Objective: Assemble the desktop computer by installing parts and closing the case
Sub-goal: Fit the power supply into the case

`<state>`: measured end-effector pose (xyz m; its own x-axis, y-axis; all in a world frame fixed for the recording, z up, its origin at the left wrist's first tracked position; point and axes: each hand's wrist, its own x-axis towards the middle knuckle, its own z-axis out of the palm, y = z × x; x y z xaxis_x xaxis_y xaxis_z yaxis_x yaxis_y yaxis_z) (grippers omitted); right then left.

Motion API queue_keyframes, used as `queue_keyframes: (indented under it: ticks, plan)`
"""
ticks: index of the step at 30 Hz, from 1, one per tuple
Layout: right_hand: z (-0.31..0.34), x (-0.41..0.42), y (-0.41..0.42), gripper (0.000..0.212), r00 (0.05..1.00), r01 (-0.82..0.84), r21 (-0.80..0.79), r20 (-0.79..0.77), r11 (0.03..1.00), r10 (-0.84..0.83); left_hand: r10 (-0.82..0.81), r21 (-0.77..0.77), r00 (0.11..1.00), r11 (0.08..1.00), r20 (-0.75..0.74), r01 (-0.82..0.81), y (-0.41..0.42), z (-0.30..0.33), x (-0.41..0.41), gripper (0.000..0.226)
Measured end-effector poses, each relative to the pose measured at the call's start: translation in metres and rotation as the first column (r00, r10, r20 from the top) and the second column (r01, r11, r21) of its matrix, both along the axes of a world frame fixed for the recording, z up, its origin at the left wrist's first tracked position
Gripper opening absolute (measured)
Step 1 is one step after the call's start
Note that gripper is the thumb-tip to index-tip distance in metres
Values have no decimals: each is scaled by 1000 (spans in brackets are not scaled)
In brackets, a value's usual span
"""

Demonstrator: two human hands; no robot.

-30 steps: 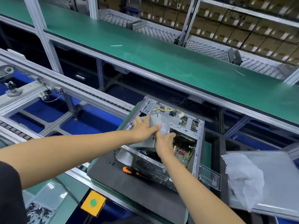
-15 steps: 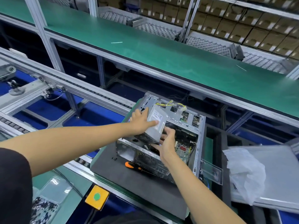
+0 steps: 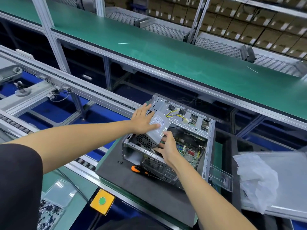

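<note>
- We look down at a green conveyor belt [image 3: 191, 63] crossing the scene above our work spot, with cardboard boxes shelved behind it.
- Below it, an open computer case [image 3: 206, 146] lies on its side on a dark foam mat [image 3: 132, 183], open face up, so we can reach in from above.
- A grey side panel [image 3: 290, 188] waits at the right with a crumpled plastic bag [image 3: 255, 183] on it (judging by the task, it goes on last).
- The power supply [image 3: 153, 131] sits tilted in the case's near-left corner, fan grille facing us, its yellow and black cables [image 3: 176, 116] trailing toward the far wall.
- Our left hand [image 3: 142, 120] lies flat on the supply's labelled top, fingers straight, thumb across the label; it seems to steady and press the unit down.
- Our right hand [image 3: 167, 145] curls under the supply's lower right edge, fingers gripping it from beneath, probably to guide it into the bay.
- The supply lies between both hands, not yet level in its corner.
- An orange-handled screwdriver [image 3: 139, 170] rests on the mat just beside the case, near small dark screws [image 3: 120, 162].
</note>
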<state>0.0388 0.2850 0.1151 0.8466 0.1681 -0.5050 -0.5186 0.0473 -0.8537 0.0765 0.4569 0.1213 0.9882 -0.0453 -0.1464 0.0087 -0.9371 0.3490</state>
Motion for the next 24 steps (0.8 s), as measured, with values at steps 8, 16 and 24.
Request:
queue_keyframes:
  ticks: [8, 16, 24]
  plan:
    - [-2, 0, -3, 39, 997, -62, -74, 43, 995, 65, 96, -89, 995, 992, 29, -93, -3, -14, 0, 76]
    - [-10, 4, 6, 10, 993, -114, -68, 11, 991, 115, 132, -110, 991, 985, 9, -130, 10, -34, -4, 81]
    - [-12, 16, 8, 42, 932, -314, -293, 87, 903, 352, -56, 61, 993, 997, 101, 50, 14, -39, -12, 125]
